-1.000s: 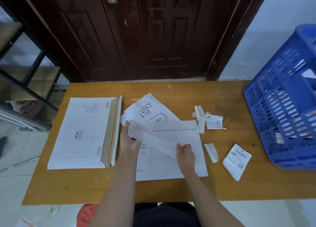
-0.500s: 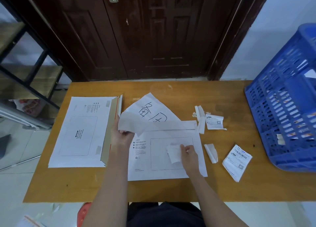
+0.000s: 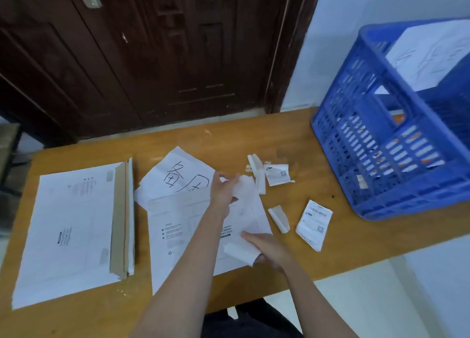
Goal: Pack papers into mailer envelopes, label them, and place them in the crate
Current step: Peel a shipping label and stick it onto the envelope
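A white mailer envelope (image 3: pixel 178 236) lies flat on the wooden table (image 3: pixel 292 139) in front of me. A sheet with large handwritten characters (image 3: pixel 178 174) sticks out from its far end. A thin white peel-off strip (image 3: pixel 250 210) runs over the envelope's right side. My left hand (image 3: pixel 223 190) pinches its far end near the envelope's top right corner. My right hand (image 3: pixel 270 247) holds its folded near end at the envelope's lower right. The blue plastic crate (image 3: pixel 381 144) stands at the table's right end, with white paper (image 3: pixel 429 52) inside.
A stack of white mailers (image 3: pixel 71 230) with a brown flap and red tear line lies at the left. Two printed labels (image 3: pixel 314 224) (image 3: pixel 277 174) and crumpled strip scraps (image 3: pixel 278 218) (image 3: pixel 256 171) lie between the envelope and the crate. A dark door stands behind the table.
My left hand has moved right from the envelope's top left to its top right, carrying its end of the strip. My right hand has shifted a little nearer and right.
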`<action>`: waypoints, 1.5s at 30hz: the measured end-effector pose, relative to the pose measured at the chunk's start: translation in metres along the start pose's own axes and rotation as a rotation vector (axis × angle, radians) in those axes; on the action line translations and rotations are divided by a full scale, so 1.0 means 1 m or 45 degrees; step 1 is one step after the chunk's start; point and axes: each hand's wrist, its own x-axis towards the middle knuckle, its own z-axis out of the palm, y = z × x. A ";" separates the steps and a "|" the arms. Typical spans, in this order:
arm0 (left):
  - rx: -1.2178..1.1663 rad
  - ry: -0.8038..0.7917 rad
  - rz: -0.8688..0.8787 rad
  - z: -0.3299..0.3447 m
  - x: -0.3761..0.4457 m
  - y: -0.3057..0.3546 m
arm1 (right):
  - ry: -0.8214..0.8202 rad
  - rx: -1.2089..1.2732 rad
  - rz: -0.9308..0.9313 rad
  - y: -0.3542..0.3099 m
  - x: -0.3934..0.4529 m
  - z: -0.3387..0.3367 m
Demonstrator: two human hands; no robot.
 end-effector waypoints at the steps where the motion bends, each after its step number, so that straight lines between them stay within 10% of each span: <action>1: 0.091 -0.028 0.021 0.014 0.003 -0.002 | 0.012 -0.017 -0.001 0.003 -0.003 -0.004; 10: 0.655 -0.189 0.067 0.093 0.008 -0.024 | 0.183 0.225 -0.037 0.016 -0.030 -0.046; 14: 0.374 -0.460 -0.261 0.113 -0.003 -0.017 | 0.242 0.318 -0.071 0.014 -0.034 -0.053; 18: 0.534 -0.698 -0.139 0.111 -0.009 -0.020 | 0.412 0.395 -0.059 0.009 -0.032 -0.061; 25: 0.649 -0.195 0.663 0.086 -0.031 -0.022 | 0.919 0.171 -0.098 -0.018 -0.022 -0.058; 29: 0.943 -0.507 0.654 0.072 -0.046 -0.032 | 0.905 0.018 -0.071 -0.038 -0.012 -0.052; 45: 0.878 -0.282 0.691 0.013 -0.044 -0.067 | 0.710 0.413 0.006 -0.043 -0.005 -0.012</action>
